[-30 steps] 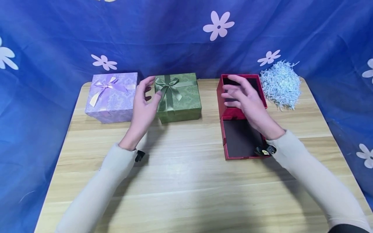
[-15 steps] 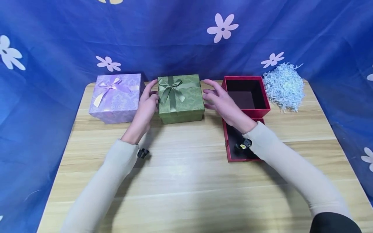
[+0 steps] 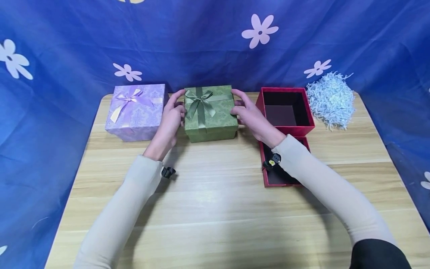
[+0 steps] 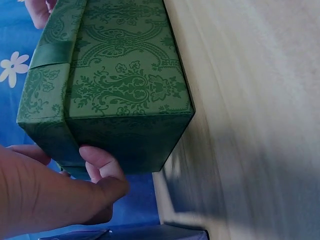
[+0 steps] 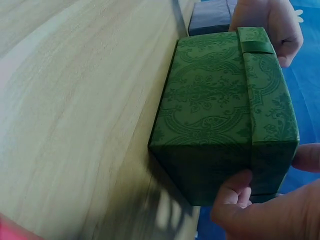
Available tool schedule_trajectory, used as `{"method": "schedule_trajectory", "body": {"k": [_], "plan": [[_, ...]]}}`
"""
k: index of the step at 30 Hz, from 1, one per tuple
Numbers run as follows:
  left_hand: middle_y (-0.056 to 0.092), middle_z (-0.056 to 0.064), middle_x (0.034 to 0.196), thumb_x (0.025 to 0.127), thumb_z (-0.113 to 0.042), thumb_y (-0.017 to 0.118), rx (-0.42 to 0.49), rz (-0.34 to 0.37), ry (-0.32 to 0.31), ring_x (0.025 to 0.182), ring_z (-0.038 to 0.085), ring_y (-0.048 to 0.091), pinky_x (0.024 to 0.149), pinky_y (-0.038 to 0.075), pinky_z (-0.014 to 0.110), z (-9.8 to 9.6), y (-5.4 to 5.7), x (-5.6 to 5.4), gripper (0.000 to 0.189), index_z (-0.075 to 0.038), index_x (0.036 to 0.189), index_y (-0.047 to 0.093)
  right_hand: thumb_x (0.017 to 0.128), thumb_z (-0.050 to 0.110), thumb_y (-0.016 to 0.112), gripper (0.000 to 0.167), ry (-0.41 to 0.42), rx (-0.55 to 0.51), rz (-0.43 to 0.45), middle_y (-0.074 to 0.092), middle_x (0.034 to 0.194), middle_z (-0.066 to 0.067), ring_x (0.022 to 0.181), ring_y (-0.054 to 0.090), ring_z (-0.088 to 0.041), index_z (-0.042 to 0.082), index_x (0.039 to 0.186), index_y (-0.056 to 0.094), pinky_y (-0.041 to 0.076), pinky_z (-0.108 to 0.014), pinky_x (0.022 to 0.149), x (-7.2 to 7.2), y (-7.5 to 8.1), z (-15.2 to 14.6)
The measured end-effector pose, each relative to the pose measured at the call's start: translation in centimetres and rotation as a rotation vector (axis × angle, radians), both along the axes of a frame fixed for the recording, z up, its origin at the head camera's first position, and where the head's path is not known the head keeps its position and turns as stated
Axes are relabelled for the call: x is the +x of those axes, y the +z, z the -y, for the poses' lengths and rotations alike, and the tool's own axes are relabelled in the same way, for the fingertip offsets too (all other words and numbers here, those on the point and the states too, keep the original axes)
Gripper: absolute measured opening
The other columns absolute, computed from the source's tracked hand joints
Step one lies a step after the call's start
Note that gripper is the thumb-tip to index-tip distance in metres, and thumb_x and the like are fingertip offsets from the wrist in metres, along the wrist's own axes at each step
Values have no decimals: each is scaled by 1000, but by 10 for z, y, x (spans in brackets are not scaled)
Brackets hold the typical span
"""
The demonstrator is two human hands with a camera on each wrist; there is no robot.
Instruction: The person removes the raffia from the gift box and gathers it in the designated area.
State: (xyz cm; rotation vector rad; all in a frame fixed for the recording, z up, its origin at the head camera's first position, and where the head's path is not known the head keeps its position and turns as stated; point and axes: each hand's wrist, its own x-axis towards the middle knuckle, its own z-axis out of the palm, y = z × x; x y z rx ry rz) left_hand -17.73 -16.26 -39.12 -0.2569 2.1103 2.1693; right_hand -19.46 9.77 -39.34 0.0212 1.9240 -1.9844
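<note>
Blue curtain (image 3: 201, 45) behind wooden table (image 3: 208, 224). Green box (image 3: 211, 120) at twelve o'clock, lid (image 3: 220, 108) on; left hand (image 3: 171, 118) grips its nine-o'clock side, right hand (image 3: 250, 116) its three. Thumbs near lid's rim: uneven pull could tilt it; left knuckles could bump purple box (image 3: 144, 112) at eleven.

Off-white long sleeves (image 3: 122, 209); small black wrist devices (image 3: 168, 172).

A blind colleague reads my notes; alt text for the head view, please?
A person's left hand and right hand touch opposite sides of a green gift box, standing between a lilac gift box and an open red box.
</note>
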Motion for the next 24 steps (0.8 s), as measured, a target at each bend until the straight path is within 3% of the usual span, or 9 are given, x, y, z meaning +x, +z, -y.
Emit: {"method": "schedule_trajectory", "body": {"k": [8,14,20,24], "plan": [[48,3,121,97,8,40,15,-26,17,87,12,45,60,34,19,0,1,-4,74,-18,166,48,97,4,62,81,14,-7,-22,38,155,-12,98,58,-21,31,169,38,48,-38,86,1,0,-3],[52,4,122,99,9,46,13,-39,45,89,11,49,65,40,18,0,5,-3,69,-11,165,48,100,4,64,82,2,-20,-44,36,158,-13,118,56,-23,30,171,33,49,-43,94,4,4,-4],[54,6,123,104,4,55,30,-97,69,97,11,53,78,46,18,-1,14,1,59,0,163,45,102,3,66,84,-41,-64,-59,40,162,-14,131,55,-28,19,173,24,49,-48,106,5,11,-10],[59,5,122,106,0,62,121,-85,70,101,11,57,86,50,19,0,24,6,41,7,145,57,103,4,65,71,-76,-134,-51,49,153,-12,125,59,-23,4,167,34,51,-38,101,6,19,-15]]}}
